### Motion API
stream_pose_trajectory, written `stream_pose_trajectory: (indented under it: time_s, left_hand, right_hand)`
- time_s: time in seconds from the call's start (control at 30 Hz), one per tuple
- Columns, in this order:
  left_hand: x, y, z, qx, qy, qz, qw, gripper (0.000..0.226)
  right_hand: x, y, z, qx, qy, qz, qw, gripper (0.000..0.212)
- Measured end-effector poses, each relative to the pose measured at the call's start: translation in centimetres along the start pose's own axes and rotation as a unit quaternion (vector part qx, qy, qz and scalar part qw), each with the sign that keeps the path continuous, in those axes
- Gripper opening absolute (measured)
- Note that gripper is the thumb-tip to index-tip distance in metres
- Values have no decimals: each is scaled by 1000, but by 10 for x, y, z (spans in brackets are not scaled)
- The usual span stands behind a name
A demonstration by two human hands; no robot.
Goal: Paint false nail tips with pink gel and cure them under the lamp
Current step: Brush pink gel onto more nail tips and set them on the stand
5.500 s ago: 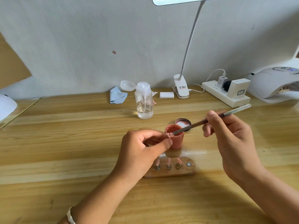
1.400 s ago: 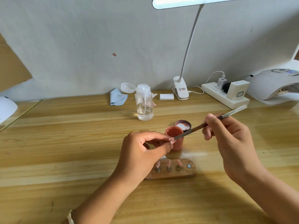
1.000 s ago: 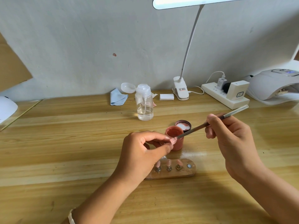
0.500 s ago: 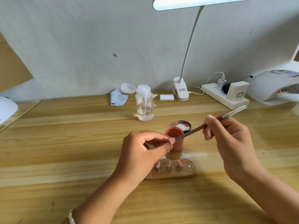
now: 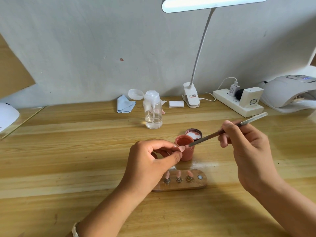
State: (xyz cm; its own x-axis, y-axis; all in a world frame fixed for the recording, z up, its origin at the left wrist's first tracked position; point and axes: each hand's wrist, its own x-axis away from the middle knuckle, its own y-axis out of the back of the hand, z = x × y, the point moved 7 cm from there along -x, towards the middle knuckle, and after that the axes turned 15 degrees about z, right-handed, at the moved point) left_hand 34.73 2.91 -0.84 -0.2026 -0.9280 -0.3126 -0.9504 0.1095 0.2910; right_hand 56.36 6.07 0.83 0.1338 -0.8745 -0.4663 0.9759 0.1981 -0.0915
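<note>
1. A pale plastered wall [image 5: 85, 48] backs a wooden bench [image 5: 68, 151]. Along the bench's far edge lie a blue cloth [image 5: 124, 105], a clear pump bottle [image 5: 153, 113], white pads [image 5: 176, 103], the clip foot of a desk lamp [image 5: 201, 40] and a power strip [image 5: 227, 101].
2. The curing lamp [image 5: 283, 91] sits at the far right corner, cut off by the frame's edge. A second white dome [image 5: 6, 115] sits at the left edge.
3. The left hand [image 5: 150, 161] pinches a false nail tip [image 5: 182, 148] between thumb and forefinger, just at the near rim of the open pink gel pot [image 5: 187, 153].
4. The right hand [image 5: 246, 147] grips a brush [image 5: 205, 139] like a pen, fingers curled round the shaft. The bristle end meets the held nail tip over the pot's rim.
5. The pot's lid [image 5: 194, 134] lies face up, just behind the pot.
6. A wooden holder [image 5: 196, 184] lies near the pot on the near side, partly under the left hand, carrying three pink tips [image 5: 178, 173] on pegs.
7. Bare bench stretches wide to the left of the left hand and across the front, between the forearms.
</note>
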Motion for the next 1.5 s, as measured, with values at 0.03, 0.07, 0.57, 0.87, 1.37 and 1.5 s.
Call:
stream_pose_trajectory:
  time_s: [0.03, 0.07, 0.57, 0.87, 1.37, 1.5]
  left_hand:
    - [0, 0, 0, -6, -1, -2, 1000, 12]
    - [0, 1, 0, -13, -2, -5, 1000, 13]
    - [0, 1, 2, 16, 11, -14, 1000, 15]
    - [1, -1, -1, 27, 22, -11, 999, 12]
    - [0, 0, -2, 9, 10, -11, 1000, 18]
    - [1, 0, -5, 7, -13, -9, 1000, 19]
  right_hand:
    - [0, -1, 0, -1, 1, 5, 1000, 29]
    - [0, -2, 1, -2, 1, 9, 1000, 29]
    - [0, 0, 2, -18, -2, -10, 1000, 22]
    - [3, -14, 5, -7, 0, 46, 999, 23]
    - [1, -1, 2, -12, -15, -10, 1000, 25]
    - [1, 2, -1, -9, -19, -20, 1000, 23]
